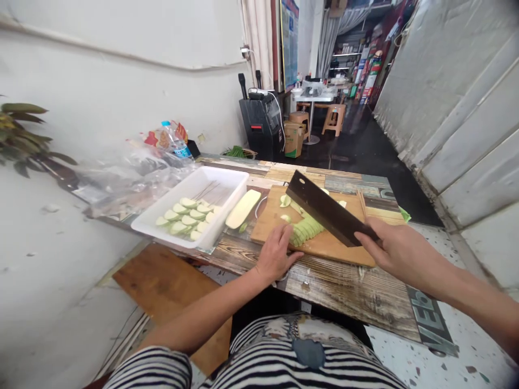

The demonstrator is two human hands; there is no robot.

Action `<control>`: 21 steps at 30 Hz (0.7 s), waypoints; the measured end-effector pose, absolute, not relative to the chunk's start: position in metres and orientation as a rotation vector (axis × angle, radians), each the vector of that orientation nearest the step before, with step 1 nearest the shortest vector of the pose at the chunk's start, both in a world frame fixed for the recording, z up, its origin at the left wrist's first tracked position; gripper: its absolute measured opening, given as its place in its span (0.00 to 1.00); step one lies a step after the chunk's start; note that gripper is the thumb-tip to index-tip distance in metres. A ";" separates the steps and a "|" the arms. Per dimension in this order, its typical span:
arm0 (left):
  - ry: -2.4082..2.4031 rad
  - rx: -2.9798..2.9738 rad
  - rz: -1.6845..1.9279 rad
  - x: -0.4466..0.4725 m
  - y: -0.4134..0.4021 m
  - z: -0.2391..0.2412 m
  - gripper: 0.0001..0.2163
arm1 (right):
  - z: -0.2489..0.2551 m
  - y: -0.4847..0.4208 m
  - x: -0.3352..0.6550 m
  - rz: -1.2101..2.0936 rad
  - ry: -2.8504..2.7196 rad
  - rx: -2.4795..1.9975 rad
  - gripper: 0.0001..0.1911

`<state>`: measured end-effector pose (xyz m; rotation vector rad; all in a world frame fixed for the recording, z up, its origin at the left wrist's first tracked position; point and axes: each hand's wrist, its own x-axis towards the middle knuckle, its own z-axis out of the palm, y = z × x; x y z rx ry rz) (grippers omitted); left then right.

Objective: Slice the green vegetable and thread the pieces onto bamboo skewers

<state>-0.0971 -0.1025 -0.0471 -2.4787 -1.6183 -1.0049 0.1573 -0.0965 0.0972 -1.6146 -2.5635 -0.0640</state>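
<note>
My right hand (395, 249) grips the handle of a dark cleaver (324, 208), whose blade slants up to the left above a wooden cutting board (324, 246). A row of pale green vegetable slices (307, 229) lies on the board under the blade. My left hand (278, 254) rests at the board's near left edge, fingers curled against the end of the sliced row. A peeled half of the vegetable (243, 208) lies on the table between the board and a white tray (227, 186). The tray holds several skewered green slices (184, 216).
The low wooden table (357, 294) stands by a white wall. Crumpled plastic bags and a water bottle (172, 141) lie behind the tray. A black speaker (261, 127), a cardboard box and stools stand farther back. A wooden board lies on the floor at the left.
</note>
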 end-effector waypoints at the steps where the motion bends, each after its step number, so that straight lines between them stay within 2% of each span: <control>1: -1.627 -2.478 -0.981 -0.094 -0.100 -0.046 0.31 | 0.095 -0.096 0.159 -0.111 -2.530 -1.638 0.13; 6: -1.516 -2.567 -0.844 -0.079 -0.080 -0.034 0.28 | 0.079 -0.090 0.172 -0.393 -2.399 -1.737 0.12; 12: -1.557 -2.609 -0.811 -0.071 -0.064 -0.032 0.29 | 0.059 -0.078 0.195 -0.671 -2.335 -1.795 0.13; 18: -1.439 -2.755 -0.735 -0.086 -0.054 -0.024 0.26 | 0.047 -0.061 0.213 -0.586 -2.265 -1.978 0.15; 21: -1.305 -2.824 -0.618 -0.103 -0.041 -0.017 0.28 | 0.042 -0.050 0.220 -0.559 -2.264 -2.046 0.15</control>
